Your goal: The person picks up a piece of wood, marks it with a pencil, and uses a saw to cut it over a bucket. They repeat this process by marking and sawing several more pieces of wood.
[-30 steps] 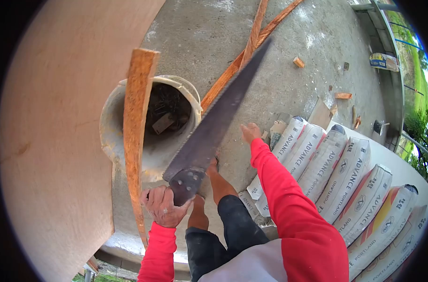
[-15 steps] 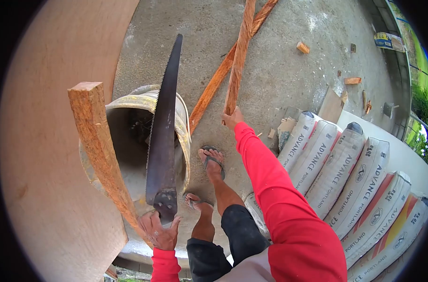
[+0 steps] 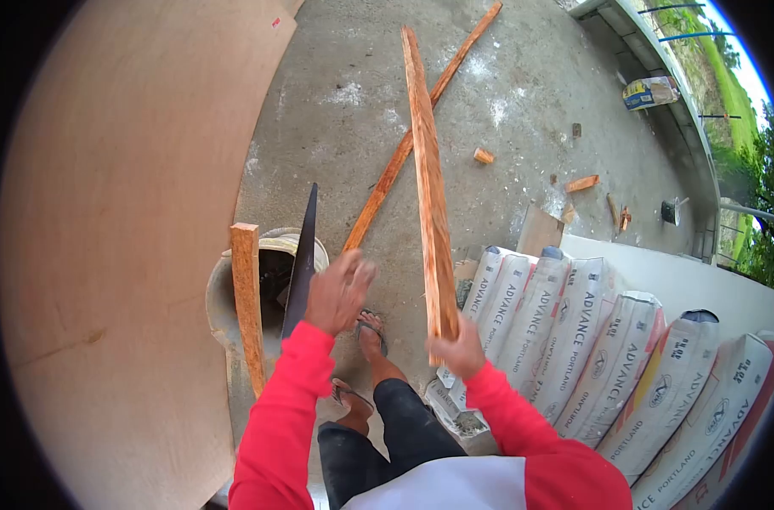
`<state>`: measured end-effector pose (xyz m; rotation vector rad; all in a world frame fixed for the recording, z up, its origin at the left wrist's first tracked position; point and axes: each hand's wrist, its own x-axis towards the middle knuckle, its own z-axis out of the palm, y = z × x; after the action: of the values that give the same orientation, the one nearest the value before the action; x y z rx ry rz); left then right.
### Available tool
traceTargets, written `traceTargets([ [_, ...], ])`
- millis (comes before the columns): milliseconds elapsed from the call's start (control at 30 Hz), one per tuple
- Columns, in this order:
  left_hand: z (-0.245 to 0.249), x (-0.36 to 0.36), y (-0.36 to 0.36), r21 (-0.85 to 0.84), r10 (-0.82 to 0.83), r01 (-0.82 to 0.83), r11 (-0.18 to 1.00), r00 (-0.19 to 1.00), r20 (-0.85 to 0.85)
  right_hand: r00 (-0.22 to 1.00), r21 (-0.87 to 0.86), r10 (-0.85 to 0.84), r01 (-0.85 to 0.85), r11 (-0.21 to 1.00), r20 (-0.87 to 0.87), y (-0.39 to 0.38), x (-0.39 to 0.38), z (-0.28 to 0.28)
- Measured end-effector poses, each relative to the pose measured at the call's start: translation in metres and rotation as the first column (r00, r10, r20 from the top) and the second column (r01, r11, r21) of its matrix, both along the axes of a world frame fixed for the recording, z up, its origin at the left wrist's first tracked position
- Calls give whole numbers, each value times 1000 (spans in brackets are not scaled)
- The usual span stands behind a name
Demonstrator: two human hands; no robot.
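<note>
My right hand (image 3: 457, 347) is closed around the near end of a long reddish wooden board (image 3: 429, 195), which extends away from me above the floor. My left hand (image 3: 343, 291) hovers to the left of that board, touching nothing I can make out; its fingers are slightly blurred but look loosely apart. Behind my left wrist a handsaw (image 3: 302, 255) stands with its dark blade pointing up, its handle hidden. Left of the saw, a short wooden post (image 3: 246, 297) leans upright in front of a dirty round container (image 3: 221, 293).
A large plywood sheet (image 3: 132, 212) fills the left side. Stacked cement bags (image 3: 565, 340) lie at the right. Another long wooden strip (image 3: 387, 178) rests on the concrete floor (image 3: 336, 127), with wood offcuts (image 3: 583, 184) farther right.
My left hand has let go of the saw and moved up and right. My right hand has drawn the board nearer, and its far end has swung left.
</note>
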<state>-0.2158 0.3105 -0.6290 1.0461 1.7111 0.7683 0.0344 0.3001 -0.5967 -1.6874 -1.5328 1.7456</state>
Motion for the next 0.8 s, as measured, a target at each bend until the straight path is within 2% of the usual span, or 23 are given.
traceTargets([
  [33,1,2,20,-80,-64,67,995,997,35,999,-129,-37,39,991,16,-20,1,40],
  [67,-17,10,34,-35,-2,7,999,991,137,998,-266,-61,67,962,32,-43,2,68],
  [100,-30,18,40,-4,65,-66,998,971,230,993,-85,80,-72,994,85,-75,21,71],
  [133,-11,24,50,-125,238,-205,971,883,404,967,97,205,-221,970,148,-101,44,68],
  [167,7,31,59,-255,404,-313,915,736,544,944,94,261,-284,954,199,-121,58,73],
  [233,-4,37,68,-305,477,-426,852,389,788,888,112,333,-384,917,316,-144,81,76],
  [333,43,14,60,-125,335,-458,880,413,847,819,74,355,-431,899,452,-150,118,42],
  [400,47,2,31,-156,408,-518,841,418,811,636,-157,550,-567,809,541,-108,108,34],
  [433,47,-4,16,-164,439,-547,821,421,794,725,-97,510,-531,842,464,-91,98,28],
  [467,45,-7,-3,-162,447,-602,782,359,819,801,-46,465,-485,873,377,-74,85,22],
  [567,46,-21,-40,-140,459,-668,731,328,826,824,333,426,-548,767,374,-32,-17,16],
  [600,34,-29,-54,-107,413,-638,762,352,840,829,456,395,-550,699,395,-28,-50,6],
  [667,20,-51,-77,20,399,-615,788,535,745,838,280,401,-512,812,370,-18,-99,-12],
  [700,10,-67,-91,80,389,-592,802,619,682,840,322,418,-525,788,345,-14,-109,-18],
  [733,-14,-98,-112,239,345,-416,878,893,288,842,361,433,-532,766,321,-13,-117,-23],
  [767,-34,-118,-125,230,301,-291,929,954,-6,842,393,450,-538,746,298,-12,-121,-29],
  [800,-55,-138,-138,185,229,-179,966,926,-301,838,403,453,-544,736,306,-10,-123,-32],
])
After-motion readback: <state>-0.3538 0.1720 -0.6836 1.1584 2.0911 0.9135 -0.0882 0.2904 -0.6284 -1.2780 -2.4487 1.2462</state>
